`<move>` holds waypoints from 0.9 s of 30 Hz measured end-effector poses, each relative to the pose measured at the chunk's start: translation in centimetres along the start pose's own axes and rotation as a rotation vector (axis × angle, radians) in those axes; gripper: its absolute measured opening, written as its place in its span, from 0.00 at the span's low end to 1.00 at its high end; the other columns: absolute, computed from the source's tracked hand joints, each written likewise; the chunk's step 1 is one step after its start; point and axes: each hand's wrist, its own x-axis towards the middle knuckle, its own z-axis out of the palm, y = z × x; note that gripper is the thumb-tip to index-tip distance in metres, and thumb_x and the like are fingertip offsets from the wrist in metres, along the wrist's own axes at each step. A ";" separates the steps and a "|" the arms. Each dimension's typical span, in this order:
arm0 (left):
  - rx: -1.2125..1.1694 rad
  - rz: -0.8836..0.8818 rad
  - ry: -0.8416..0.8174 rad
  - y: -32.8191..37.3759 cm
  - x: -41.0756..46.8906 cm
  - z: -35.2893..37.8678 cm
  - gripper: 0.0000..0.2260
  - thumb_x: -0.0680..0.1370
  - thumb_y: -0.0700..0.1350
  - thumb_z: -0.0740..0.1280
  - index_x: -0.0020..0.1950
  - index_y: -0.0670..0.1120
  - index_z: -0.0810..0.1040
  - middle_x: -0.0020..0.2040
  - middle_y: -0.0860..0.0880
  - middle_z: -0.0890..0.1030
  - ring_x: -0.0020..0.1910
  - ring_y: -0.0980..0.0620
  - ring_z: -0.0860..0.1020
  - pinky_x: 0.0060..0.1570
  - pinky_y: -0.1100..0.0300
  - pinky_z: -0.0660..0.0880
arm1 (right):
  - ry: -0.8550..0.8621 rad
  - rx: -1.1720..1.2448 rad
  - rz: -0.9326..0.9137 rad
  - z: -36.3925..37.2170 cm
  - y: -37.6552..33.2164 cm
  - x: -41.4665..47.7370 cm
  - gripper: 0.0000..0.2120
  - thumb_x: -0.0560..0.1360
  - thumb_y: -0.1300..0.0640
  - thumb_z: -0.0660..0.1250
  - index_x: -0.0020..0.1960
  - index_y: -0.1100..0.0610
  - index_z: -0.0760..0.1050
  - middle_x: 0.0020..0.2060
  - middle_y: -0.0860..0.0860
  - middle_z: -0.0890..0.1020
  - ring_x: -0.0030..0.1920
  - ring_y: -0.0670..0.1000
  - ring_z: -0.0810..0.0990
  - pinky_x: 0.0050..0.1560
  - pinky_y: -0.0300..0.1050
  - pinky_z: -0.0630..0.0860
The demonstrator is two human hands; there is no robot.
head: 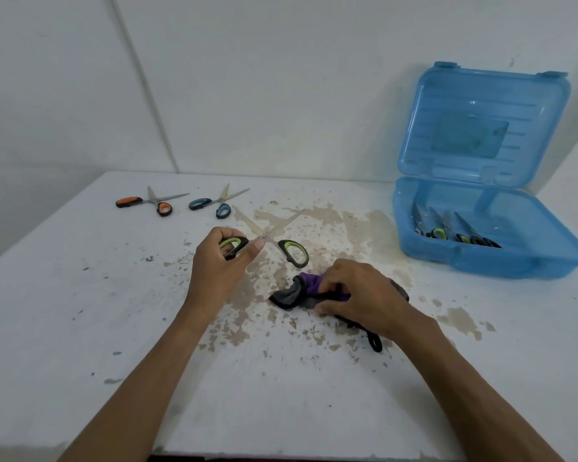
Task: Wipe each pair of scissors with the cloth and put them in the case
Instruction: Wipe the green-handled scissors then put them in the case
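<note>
Grips one handle of the green scissors [270, 239] in the left hand [219, 261], fingers [227, 232] curled round the loop, thumb pressed near the pivot; holds the blades spread wide in a cross, probably so the cloth can reach each inner face; cannot tell whether the free handle touches the surface [80, 311]. Bunches the dark purple cloth [297, 290] under the right hand [364, 295], fingers [327, 285] curled and pinching its folds just beside the scissors, seemingly to gather a pad for wiping. At the far left, side by side, the orange scissors [147, 203] and blue scissors [214, 203], well apart from the open blue case [481, 261] at the right; by judgement a queue of unwiped pairs. In the case's bottom half, several finished pairs [454, 230]; lid propped upright against the wall, likely so dropping one in needs no spare hand.
</note>
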 end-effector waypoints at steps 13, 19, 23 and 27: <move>0.083 0.028 -0.096 0.9 -0.1 -0.4 0.15 0.72 0.55 0.78 0.50 0.49 0.79 0.44 0.53 0.83 0.37 0.61 0.79 0.38 0.65 0.74 | 1.017 1.059 0.196 -3.0 1.1 -0.2 0.10 0.81 0.61 0.63 0.45 0.63 0.79 0.51 0.52 0.86 0.53 0.48 0.83 0.56 0.42 0.78; 0.063 0.038 -0.163 1.4 -0.4 -0.6 0.17 0.68 0.53 0.81 0.48 0.48 0.79 0.42 0.52 0.83 0.38 0.64 0.80 0.38 0.69 0.76 | 0.917 0.864 0.108 -2.0 -0.1 -0.4 0.08 0.81 0.61 0.66 0.58 0.52 0.77 0.48 0.46 0.83 0.49 0.42 0.83 0.51 0.36 0.79; 0.056 0.038 -0.148 1.6 -0.9 0.0 0.17 0.67 0.52 0.81 0.48 0.48 0.79 0.42 0.53 0.82 0.38 0.65 0.80 0.37 0.71 0.74 | 0.638 0.657 0.055 0.3 -1.7 -0.6 0.11 0.78 0.59 0.71 0.60 0.52 0.78 0.51 0.43 0.83 0.50 0.41 0.83 0.50 0.34 0.80; -0.019 -0.001 -0.114 1.7 -1.0 0.2 0.17 0.68 0.52 0.81 0.49 0.48 0.78 0.41 0.53 0.81 0.34 0.61 0.79 0.35 0.66 0.75 | 0.531 0.598 0.005 2.0 -2.8 -0.3 0.13 0.74 0.56 0.76 0.56 0.54 0.79 0.47 0.44 0.83 0.47 0.43 0.82 0.44 0.32 0.78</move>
